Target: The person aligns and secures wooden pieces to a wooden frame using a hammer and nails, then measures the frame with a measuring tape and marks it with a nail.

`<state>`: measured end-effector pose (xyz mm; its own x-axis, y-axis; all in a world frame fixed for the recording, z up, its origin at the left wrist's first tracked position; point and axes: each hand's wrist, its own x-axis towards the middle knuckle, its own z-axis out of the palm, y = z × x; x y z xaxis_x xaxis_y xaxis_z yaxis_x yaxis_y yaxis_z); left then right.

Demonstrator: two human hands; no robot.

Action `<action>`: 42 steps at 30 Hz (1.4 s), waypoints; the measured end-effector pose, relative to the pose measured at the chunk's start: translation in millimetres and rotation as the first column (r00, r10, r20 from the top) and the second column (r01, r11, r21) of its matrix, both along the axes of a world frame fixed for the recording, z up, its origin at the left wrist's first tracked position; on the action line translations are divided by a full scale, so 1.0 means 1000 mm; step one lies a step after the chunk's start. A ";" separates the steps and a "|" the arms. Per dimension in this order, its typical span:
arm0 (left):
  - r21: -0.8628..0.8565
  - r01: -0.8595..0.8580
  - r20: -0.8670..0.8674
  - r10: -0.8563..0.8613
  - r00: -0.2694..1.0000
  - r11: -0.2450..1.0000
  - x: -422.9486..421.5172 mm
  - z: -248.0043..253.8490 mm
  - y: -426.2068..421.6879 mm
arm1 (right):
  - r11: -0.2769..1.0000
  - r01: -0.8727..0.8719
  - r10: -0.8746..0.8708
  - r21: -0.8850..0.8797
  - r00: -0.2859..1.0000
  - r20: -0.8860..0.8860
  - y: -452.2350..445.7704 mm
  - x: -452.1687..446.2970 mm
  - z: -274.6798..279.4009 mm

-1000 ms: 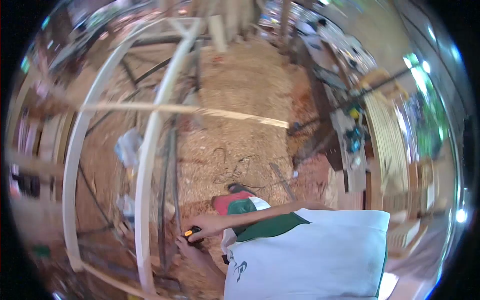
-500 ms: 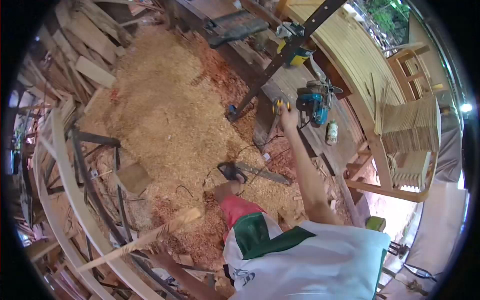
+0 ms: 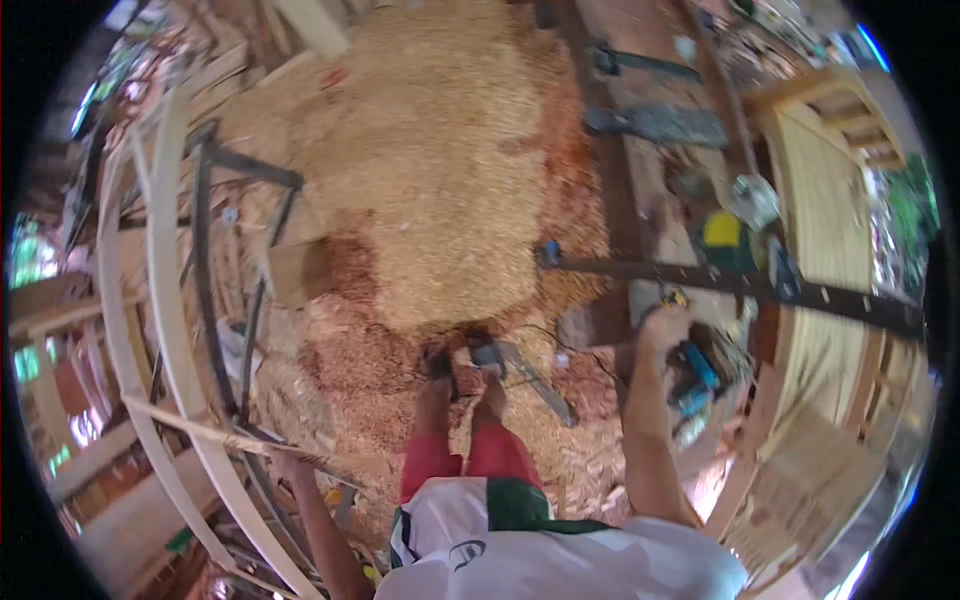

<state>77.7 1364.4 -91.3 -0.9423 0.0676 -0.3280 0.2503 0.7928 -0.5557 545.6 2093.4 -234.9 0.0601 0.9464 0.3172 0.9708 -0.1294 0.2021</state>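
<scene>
At lower left, my left hand (image 3: 292, 465) is closed around a thin, rough-edged wooden strip (image 3: 225, 436). The strip crosses in front of pale curved wooden beams (image 3: 172, 300). My right hand (image 3: 666, 328) is over the workbench at right, its fingers wrapped round a small yellow-and-black object (image 3: 676, 297); its exact kind is blurred. Close beside that hand lies a blue power tool (image 3: 700, 368) on the bench. A dark metal bar (image 3: 720, 278) with holes runs just beyond the hand.
Sawdust and shavings (image 3: 440, 170) cover the floor around my feet. A flat board (image 3: 540, 385) lies by my right foot. At left stands a dark metal frame (image 3: 250, 168) near a wooden block (image 3: 300, 272). Slatted wooden panels (image 3: 825, 230) stand at the far right.
My view has turned, so the bench appears farther right and both feet now show. The left hand with the strip and the right hand with the yellow-and-black object stay closed.
</scene>
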 end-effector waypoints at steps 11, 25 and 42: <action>0.744 -0.470 -0.116 0.784 0.610 0.476 0.006 0.029 0.073 | 0.983 0.061 -0.093 -0.171 0.978 -0.186 0.063 -0.029 -0.003; 0.675 -0.572 -0.537 0.842 0.051 0.465 -0.230 0.089 0.222 | 0.446 -0.526 -0.312 -0.724 0.667 -0.676 0.256 -0.569 0.071; 0.673 -0.711 -0.201 0.976 0.089 0.203 -0.885 0.086 0.434 | 0.018 -0.628 0.044 -0.778 0.778 -0.627 0.365 -1.285 0.113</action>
<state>-806.8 1798.0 -5.3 -0.3604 -0.9328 0.0009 -0.9292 0.3591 0.0874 -739.4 2458.4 -122.1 -0.5549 0.3364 -0.7609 0.8318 0.2423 -0.4995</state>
